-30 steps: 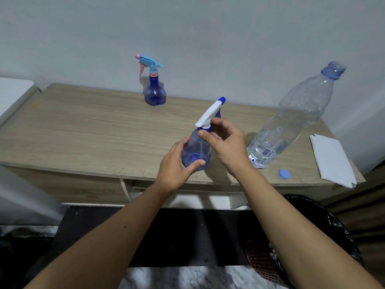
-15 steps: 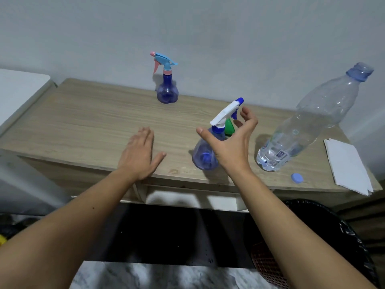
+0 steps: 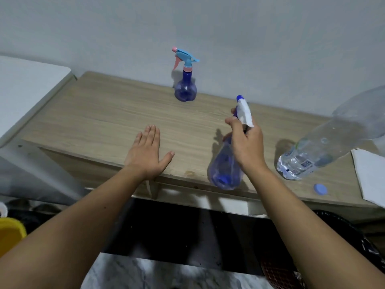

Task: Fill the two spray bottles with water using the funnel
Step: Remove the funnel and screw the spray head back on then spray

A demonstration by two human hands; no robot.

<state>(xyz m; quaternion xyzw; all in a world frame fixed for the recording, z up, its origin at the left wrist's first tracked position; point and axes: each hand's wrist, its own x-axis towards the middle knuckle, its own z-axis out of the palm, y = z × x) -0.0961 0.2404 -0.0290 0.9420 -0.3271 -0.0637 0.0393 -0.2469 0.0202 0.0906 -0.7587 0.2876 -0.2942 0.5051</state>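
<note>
Spanning a grey wall (image 3: 270, 38), the wooden table (image 3: 104, 122) bears the flat, relaxed left hand (image 3: 146, 155); the right hand (image 3: 246, 147) grips a spray bottle (image 3: 226, 170).

On the table (image 3: 104, 126) we see one sprayer (image 3: 185, 84) at the back by the wall, another sprayer (image 3: 227, 163) at the front edge, a bottle (image 3: 325, 147) to its right, then a cap (image 3: 320, 189) and paper (image 3: 370, 176)
</note>
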